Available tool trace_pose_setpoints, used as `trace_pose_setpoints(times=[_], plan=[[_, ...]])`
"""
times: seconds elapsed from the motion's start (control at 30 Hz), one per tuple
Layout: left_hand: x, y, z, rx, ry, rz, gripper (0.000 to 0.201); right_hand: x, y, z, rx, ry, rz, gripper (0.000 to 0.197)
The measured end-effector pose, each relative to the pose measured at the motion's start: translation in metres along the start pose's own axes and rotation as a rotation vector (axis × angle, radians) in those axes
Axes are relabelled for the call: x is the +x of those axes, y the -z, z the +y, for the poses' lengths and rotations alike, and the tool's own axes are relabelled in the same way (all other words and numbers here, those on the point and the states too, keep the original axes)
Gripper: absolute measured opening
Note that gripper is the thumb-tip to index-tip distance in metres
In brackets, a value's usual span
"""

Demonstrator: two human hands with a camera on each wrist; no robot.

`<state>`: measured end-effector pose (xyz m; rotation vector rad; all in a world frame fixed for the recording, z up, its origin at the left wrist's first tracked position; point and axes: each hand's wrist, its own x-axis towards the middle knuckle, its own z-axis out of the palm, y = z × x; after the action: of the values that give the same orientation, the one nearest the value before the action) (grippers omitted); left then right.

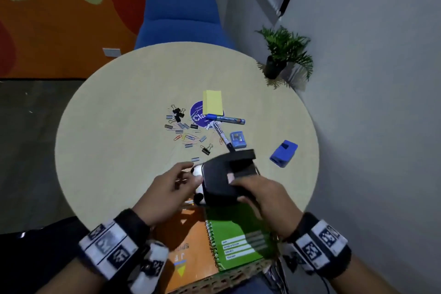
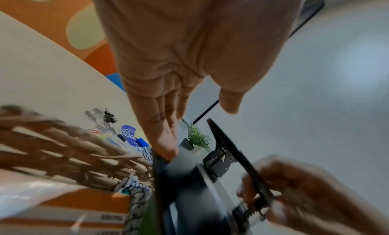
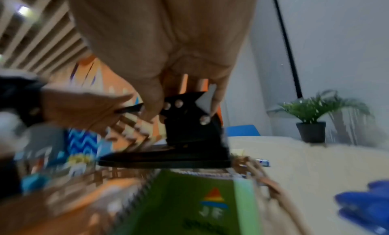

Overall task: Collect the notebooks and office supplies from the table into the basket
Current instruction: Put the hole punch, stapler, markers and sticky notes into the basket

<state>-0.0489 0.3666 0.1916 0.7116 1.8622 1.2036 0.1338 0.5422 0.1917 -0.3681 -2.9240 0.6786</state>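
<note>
My right hand (image 1: 241, 182) grips a black hole punch (image 1: 224, 179) by its lever, above the wicker basket (image 1: 214, 281) at the table's near edge. In the right wrist view my fingers (image 3: 166, 106) curl round the punch (image 3: 185, 128). My left hand (image 1: 188, 174) is open, and its straight fingertips (image 2: 166, 148) touch the punch's left edge (image 2: 179, 172). A green spiral notebook (image 1: 238, 241) and an orange notebook (image 1: 188, 250) lie in the basket. On the table lie yellow sticky notes (image 1: 212, 101), a blue marker (image 1: 225, 119), a pen (image 1: 223, 136), a blue stapler (image 1: 284, 153) and scattered clips (image 1: 183, 126).
A small blue box (image 1: 237, 139) lies by the pen, and a purple round sticker (image 1: 198, 114) sits under the sticky notes. A potted plant (image 1: 284, 55) stands at the table's far right edge, near the grey wall. A blue chair (image 1: 181, 16) stands behind the table.
</note>
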Motion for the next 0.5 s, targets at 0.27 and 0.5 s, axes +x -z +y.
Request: trace_pose_setpoints(times=[0.27, 0.5], plan=[[0.041, -0.036, 0.003, 0.440, -0.018, -0.246, 0.026, -0.009, -0.006, 0.047, -0.484, 0.521, -0.254, 0.023], [0.040, -0.056, -0.006, 0.141, 0.184, -0.249, 0.030, 0.017, 0.012, 0.068, -0.550, 0.706, -0.301, 0.026]])
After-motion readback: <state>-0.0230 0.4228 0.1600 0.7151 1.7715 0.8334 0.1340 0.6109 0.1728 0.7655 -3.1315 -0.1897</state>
